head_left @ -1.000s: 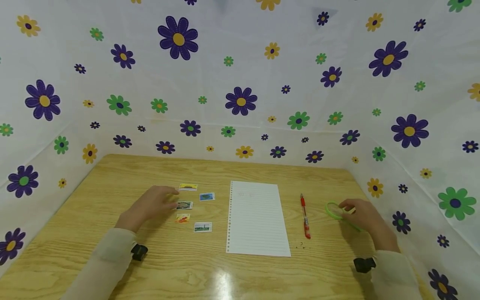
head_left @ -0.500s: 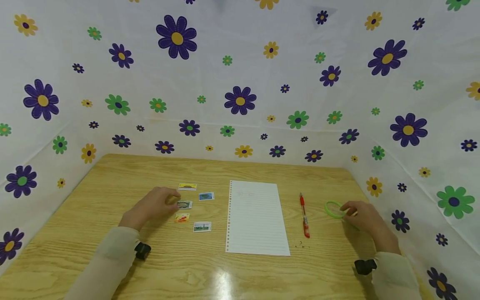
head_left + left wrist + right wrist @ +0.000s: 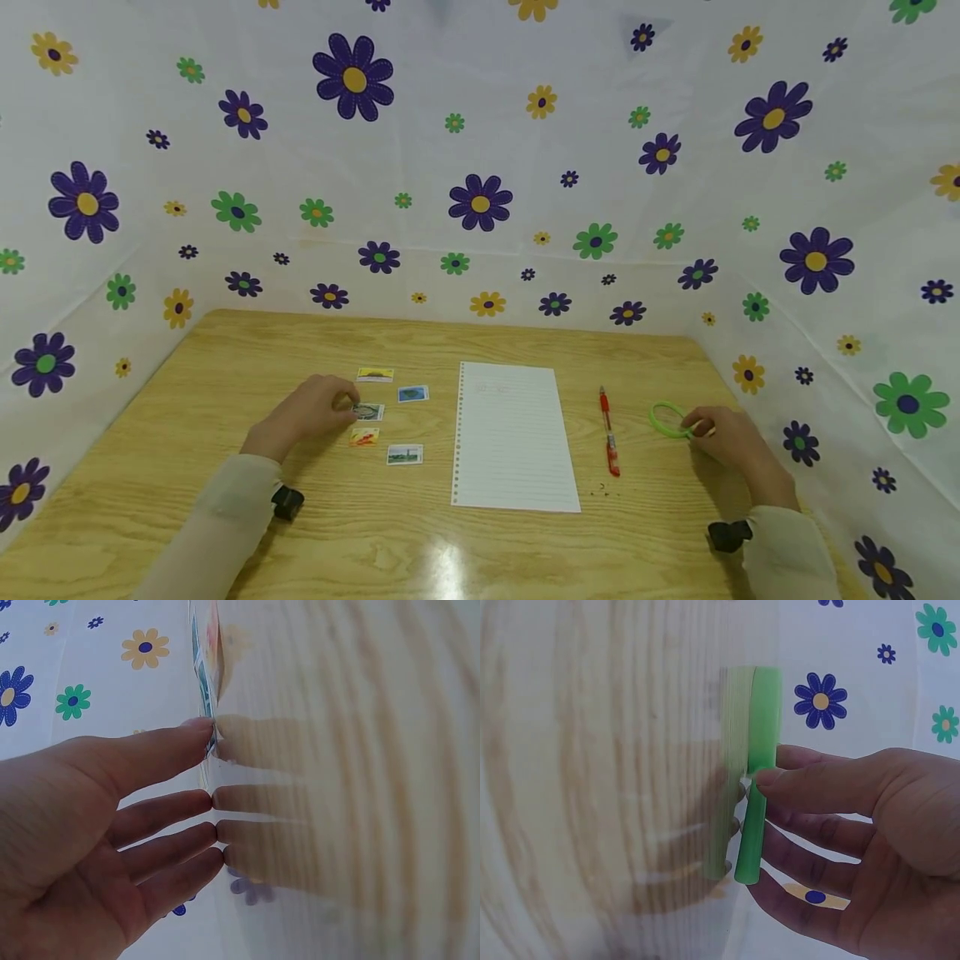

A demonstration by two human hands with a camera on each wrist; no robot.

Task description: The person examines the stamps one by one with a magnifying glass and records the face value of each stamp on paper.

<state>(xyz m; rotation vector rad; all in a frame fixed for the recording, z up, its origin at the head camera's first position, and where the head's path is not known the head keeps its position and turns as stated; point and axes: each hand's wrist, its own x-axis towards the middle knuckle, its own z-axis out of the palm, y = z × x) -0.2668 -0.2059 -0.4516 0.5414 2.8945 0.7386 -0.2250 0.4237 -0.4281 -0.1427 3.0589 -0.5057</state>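
Note:
At the left, my left hand [image 3: 303, 415] bends over the left edge of a dark-patterned stamp [image 3: 371, 412]. In the left wrist view its thumb [image 3: 196, 729] presses on the stamp, the index finger bends to its edge, and the other fingertips touch the tabletop. Around it lie a yellow stamp [image 3: 375, 375], a blue stamp [image 3: 413, 393], an orange-red stamp [image 3: 365, 437] and a green landscape stamp [image 3: 405, 454]. At the right, my right hand [image 3: 731, 433] pinches the handle of a green magnifying glass [image 3: 752, 844], thumb on top, handle end slightly off the table.
A lined, hole-punched sheet [image 3: 517, 442] lies mid-table, with faint marks near its top. Right of it is a red pen [image 3: 609, 433], with small dark crumbs [image 3: 602, 490] below. Flower-printed white cloth [image 3: 480, 150] walls the wooden table [image 3: 337, 533] at the back and sides.
My left fingers have drawn closer together at the stamp's edge. My right fingers have tightened on the magnifying glass handle, and its ring has turned slightly. The other things have stayed put.

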